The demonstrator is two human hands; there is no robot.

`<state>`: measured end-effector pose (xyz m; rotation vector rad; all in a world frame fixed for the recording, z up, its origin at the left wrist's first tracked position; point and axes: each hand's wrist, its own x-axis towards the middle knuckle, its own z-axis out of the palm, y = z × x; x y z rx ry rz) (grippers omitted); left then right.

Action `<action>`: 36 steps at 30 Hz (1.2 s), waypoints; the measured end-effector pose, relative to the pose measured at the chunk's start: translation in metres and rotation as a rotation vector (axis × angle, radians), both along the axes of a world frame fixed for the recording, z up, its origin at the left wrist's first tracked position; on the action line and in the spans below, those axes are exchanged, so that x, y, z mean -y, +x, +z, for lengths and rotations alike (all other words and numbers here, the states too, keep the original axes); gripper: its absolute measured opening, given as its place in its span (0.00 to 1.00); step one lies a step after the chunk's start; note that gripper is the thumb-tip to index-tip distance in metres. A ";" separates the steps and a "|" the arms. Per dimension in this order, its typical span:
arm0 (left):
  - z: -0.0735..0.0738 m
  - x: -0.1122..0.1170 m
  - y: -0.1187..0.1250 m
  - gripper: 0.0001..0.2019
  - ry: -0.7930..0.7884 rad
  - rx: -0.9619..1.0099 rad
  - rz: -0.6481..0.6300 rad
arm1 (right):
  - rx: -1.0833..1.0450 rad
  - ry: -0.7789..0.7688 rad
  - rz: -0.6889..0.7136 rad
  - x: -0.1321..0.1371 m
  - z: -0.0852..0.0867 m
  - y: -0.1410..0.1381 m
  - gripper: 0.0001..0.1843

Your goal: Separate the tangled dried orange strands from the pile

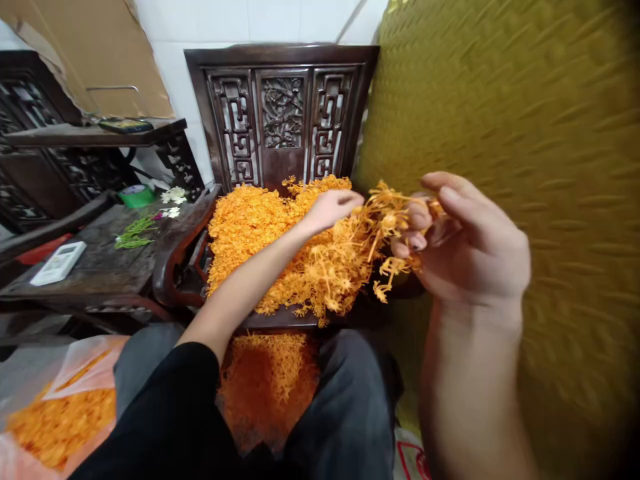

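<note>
Knees (350, 393) in dark trousers flank six o'clock, with more orange sprigs (287, 363) hanging between them above a reddish area too murky to make out. At eight o'clock lies a translucent bag (83, 360) with small orange pieces inside.

The right grip (470, 247), at three o'clock, is curled round one side of an orange cluster (383, 217); its thin stems and spidery tips spill out towards nine. The left grip (334, 210), just above the dial's centre, reaches over the orange heap (245, 227), fingers bent and the gap narrow; I cannot tell whether it pinches a stem.

The pieces look like moulded plastic: very light, springy, probably not slippery, but apt to hook on one another. The fine prongs seem the fragile part, likely to bend or snap under a hard tug. A stem, taken near its thicker end between thumb and forefinger, looks the best hold; squeezing the whole bunch would mat it.

The heap fills the seat (280, 321) of a carved chair, whose back (285, 163) rises at twelve. At nine, the tabletop (95, 267) carries a white device (59, 263) and green tape (137, 196). A gold textured panel (550, 133) stands at two.
</note>
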<state>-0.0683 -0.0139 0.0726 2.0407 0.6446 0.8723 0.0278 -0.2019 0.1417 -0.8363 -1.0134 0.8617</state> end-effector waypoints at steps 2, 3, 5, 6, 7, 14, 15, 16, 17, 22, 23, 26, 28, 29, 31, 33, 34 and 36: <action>0.022 0.014 -0.042 0.29 -0.195 0.114 -0.118 | 0.021 -0.032 0.151 -0.011 -0.008 -0.008 0.10; 0.030 0.025 -0.066 0.30 -0.257 0.135 -0.192 | 0.036 -0.050 0.211 -0.019 -0.013 -0.014 0.12; 0.036 0.050 -0.112 0.27 -0.212 0.094 -0.210 | 0.072 -0.095 0.310 -0.035 -0.023 -0.031 0.15; 0.036 0.062 -0.133 0.27 -0.184 0.041 -0.166 | 0.094 -0.127 0.354 -0.044 -0.028 -0.040 0.17; 0.033 0.072 -0.152 0.27 -0.185 0.011 -0.105 | 0.118 -0.167 0.396 -0.052 -0.032 -0.049 0.19; -0.001 0.071 -0.241 0.17 -0.470 -0.108 0.079 | 0.670 -0.271 0.624 -0.092 -0.065 -0.084 0.29; -0.006 0.068 -0.251 0.17 -0.496 -0.175 0.051 | 0.778 -0.263 0.636 -0.096 -0.071 -0.084 0.28; -0.011 0.067 -0.260 0.16 -0.503 -0.248 0.020 | 0.866 -0.261 0.655 -0.100 -0.077 -0.084 0.27; -0.015 0.065 -0.269 0.16 -0.488 -0.320 -0.009 | 0.931 -0.267 0.683 -0.103 -0.082 -0.083 0.26; -0.033 0.067 -0.299 0.06 -0.278 -0.458 -0.139 | 1.047 -0.258 0.679 -0.110 -0.113 -0.086 0.18; -0.037 0.068 -0.301 0.06 -0.277 -0.450 -0.162 | 1.019 -0.247 0.647 -0.110 -0.118 -0.090 0.17; -0.050 0.075 -0.293 0.18 -0.418 -0.382 -0.213 | 0.876 -0.235 0.634 -0.107 -0.131 -0.108 0.12; -0.061 0.081 -0.282 0.21 -0.535 -0.300 -0.166 | 0.811 -0.215 0.650 -0.105 -0.136 -0.120 0.11; -0.067 0.084 -0.277 0.20 -0.570 -0.264 -0.121 | 0.785 -0.202 0.656 -0.104 -0.139 -0.125 0.11; -0.077 0.089 -0.269 0.17 -0.587 -0.238 -0.031 | 0.724 -0.189 0.658 -0.103 -0.142 -0.131 0.14; -0.084 0.092 -0.267 0.16 -0.592 -0.233 0.015 | 0.654 -0.228 0.615 -0.104 -0.146 -0.131 0.17; -0.086 0.093 -0.267 0.17 -0.600 -0.220 0.031 | 0.608 -0.269 0.586 -0.105 -0.148 -0.130 0.19; -0.088 0.095 -0.268 0.17 -0.629 -0.176 0.069 | 0.473 -0.367 0.532 -0.106 -0.152 -0.128 0.20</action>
